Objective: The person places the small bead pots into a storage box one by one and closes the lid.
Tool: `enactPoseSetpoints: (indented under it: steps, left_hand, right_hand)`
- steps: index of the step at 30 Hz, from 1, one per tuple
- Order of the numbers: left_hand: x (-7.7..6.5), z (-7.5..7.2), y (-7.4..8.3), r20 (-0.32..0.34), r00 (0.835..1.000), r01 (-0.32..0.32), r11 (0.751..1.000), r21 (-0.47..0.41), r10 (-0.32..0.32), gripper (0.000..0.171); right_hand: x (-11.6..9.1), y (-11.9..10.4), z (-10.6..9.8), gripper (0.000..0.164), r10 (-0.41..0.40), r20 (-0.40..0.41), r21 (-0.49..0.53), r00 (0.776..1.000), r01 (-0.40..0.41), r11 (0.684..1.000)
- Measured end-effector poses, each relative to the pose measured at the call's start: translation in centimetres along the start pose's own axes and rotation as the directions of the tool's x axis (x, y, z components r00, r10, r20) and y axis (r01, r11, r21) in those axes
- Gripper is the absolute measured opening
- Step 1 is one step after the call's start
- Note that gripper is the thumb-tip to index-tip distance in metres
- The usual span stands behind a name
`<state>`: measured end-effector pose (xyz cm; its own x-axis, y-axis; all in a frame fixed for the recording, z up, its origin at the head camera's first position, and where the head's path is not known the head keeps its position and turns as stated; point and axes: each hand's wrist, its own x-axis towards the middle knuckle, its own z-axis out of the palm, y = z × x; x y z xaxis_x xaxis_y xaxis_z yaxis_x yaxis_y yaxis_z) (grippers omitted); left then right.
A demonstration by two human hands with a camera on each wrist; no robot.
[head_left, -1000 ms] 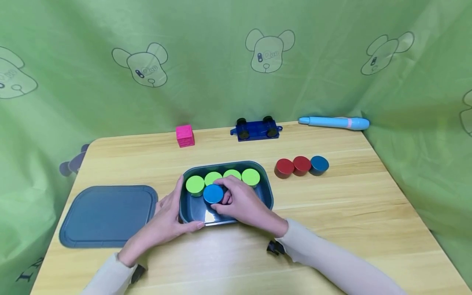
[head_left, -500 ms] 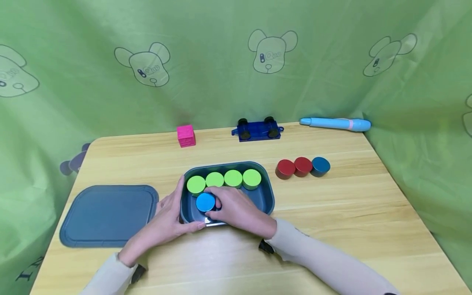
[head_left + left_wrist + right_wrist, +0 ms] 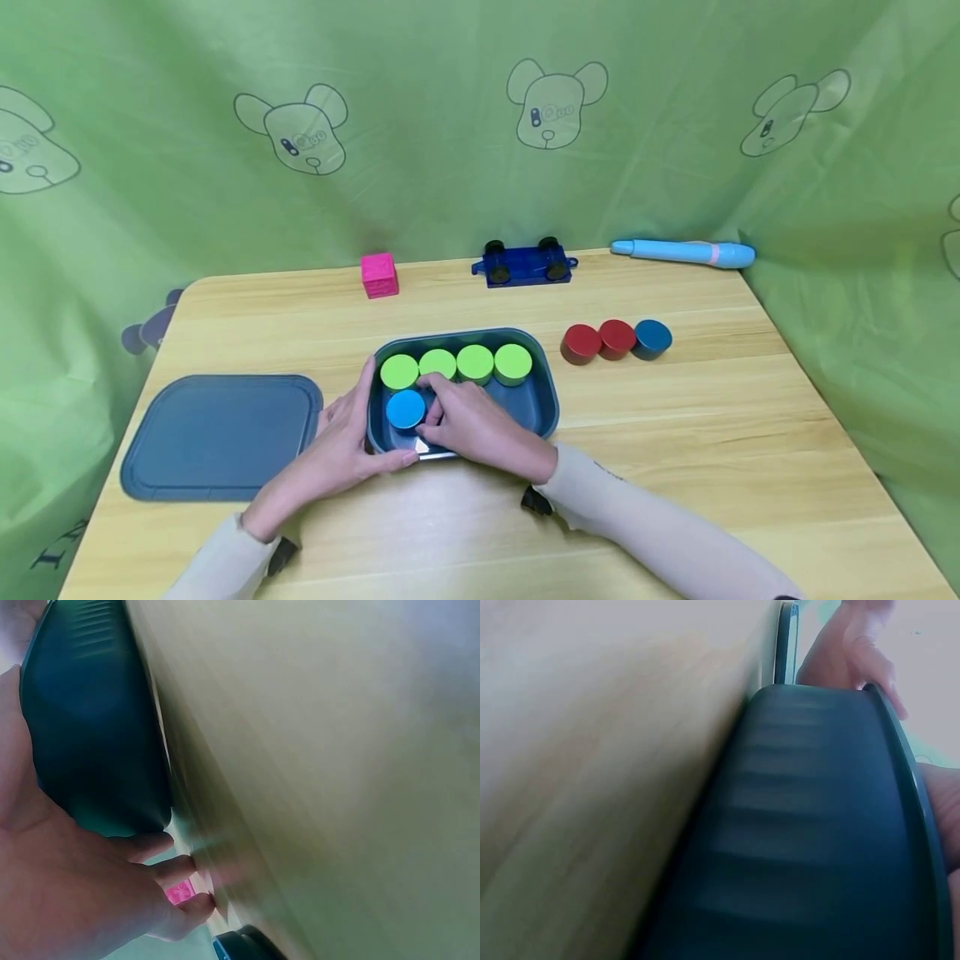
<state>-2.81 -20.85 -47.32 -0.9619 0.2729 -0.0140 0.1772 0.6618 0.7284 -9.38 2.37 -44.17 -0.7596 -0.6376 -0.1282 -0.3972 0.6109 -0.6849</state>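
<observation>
In the head view my left hand point(image 3: 341, 433) rests against the left end of a dark blue-grey box point(image 3: 528, 404), thumb along its near side and fingers spread along its end wall. Inside the box, my right hand point(image 3: 476, 423) holds a blue cylinder point(image 3: 406, 409) by its right side between thumb and fingers. The blue cylinder stands near the left end, in front of several green cylinders point(image 3: 513, 364) lined up along the far wall. The left wrist view shows the box's outer wall point(image 3: 94, 720) beside the hand; the right wrist view shows its ribbed near side point(image 3: 802, 817).
A flat grey lid point(image 3: 221, 437) lies left of the box. To the right stand two red cylinders point(image 3: 581, 344) and another blue cylinder point(image 3: 652, 339) in a row. Along the back edge lie a pink cube point(image 3: 379, 276), a blue toy car chassis point(image 3: 527, 265) and a light-blue pen point(image 3: 682, 252).
My right hand has moved left and slightly nearer inside the box, and the blue cylinder has shifted left toward the end wall. My left hand has stayed in place.
</observation>
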Motion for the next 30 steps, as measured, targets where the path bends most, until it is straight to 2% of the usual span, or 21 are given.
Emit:
enactPoseSetpoints:
  steps: [8,15,25,30]
  left_hand:
    - [0.0,-0.1,-0.1,0.004,1.0,-0.002,1.0,0.004,0.002,0.137]
    - [0.0,-0.1,-0.1,0.014,1.0,0.009,1.0,-0.002,-0.009,0.137]
    - [0.2,-0.1,-0.2,0.01,1.0,0.006,1.0,0.016,-0.006,0.137]
    - [0.1,0.0,-0.1,0.011,1.0,0.015,1.0,0.017,-0.015,0.137]
  right_hand:
    - [0.1,0.3,0.0,0.05,-0.001,0.008,0.103,1.0,0.001,0.995]
    - [-0.4,0.3,-0.4,0.049,-0.009,-0.008,0.159,1.0,0.01,0.987]
    - [-1.2,0.6,-1.2,0.041,-0.047,-0.078,0.164,0.996,0.059,0.985]
    - [-2.4,0.8,-2.0,0.035,-0.035,-0.112,0.215,0.993,0.059,0.975]
